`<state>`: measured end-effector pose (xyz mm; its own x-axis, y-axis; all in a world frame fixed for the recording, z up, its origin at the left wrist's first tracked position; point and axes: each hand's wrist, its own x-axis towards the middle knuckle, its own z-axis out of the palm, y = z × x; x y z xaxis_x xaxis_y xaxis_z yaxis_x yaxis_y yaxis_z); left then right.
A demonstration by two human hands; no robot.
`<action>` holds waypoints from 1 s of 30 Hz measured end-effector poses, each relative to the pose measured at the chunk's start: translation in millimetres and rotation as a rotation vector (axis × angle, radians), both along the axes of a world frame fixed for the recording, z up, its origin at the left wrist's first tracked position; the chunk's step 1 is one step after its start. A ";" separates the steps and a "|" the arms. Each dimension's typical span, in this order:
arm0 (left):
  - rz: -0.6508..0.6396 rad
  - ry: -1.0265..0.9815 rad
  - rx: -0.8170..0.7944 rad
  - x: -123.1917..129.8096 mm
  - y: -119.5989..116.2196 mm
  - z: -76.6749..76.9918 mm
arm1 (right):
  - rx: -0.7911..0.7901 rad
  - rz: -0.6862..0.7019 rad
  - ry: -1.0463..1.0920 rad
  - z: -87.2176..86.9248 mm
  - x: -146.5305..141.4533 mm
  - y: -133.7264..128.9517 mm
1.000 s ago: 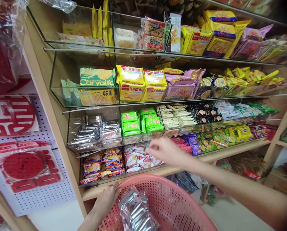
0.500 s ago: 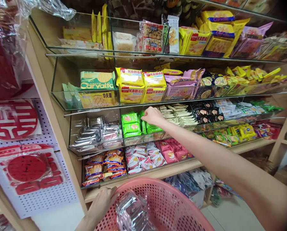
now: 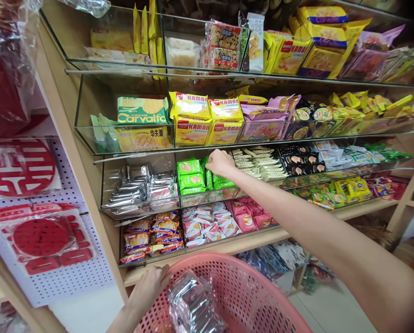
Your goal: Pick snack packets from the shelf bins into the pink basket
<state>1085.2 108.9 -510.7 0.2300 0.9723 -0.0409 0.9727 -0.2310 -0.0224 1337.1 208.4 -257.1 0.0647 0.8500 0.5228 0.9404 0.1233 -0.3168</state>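
Observation:
My right hand reaches into a shelf compartment at the centre, over bright green packets. Its fingers are curled down at the packets, and whatever lies between the fingertips is hidden. At the lower left, my left hand grips the rim of a pink perforated basket. Silver-wrapped packets in clear plastic lie inside the basket.
Glass-fronted shelves hold yellow KAMAN packs, silver packets, cream packets and orange packets. A wooden upright stands at the left beside red decorations. Glass edges run close around my right hand.
The view has shifted slightly, so the upper shelves sit a little higher. My right hand remains at the green packets and my left hand stays on the basket rim.

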 end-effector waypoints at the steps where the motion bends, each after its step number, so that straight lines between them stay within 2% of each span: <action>1: 0.004 0.001 -0.001 0.2 -0.2 0.4 | 0.010 0.001 -0.001 0.0 0.0 0.5; 22: 0.010 -0.019 -0.003 0.3 -0.1 0.4 | 0.235 0.023 -0.033 -10.8 9.9 -8.1; 30: -0.002 -0.011 0.021 -2.4 1.3 -3.4 | 0.224 0.041 0.009 -12.5 15.6 -11.1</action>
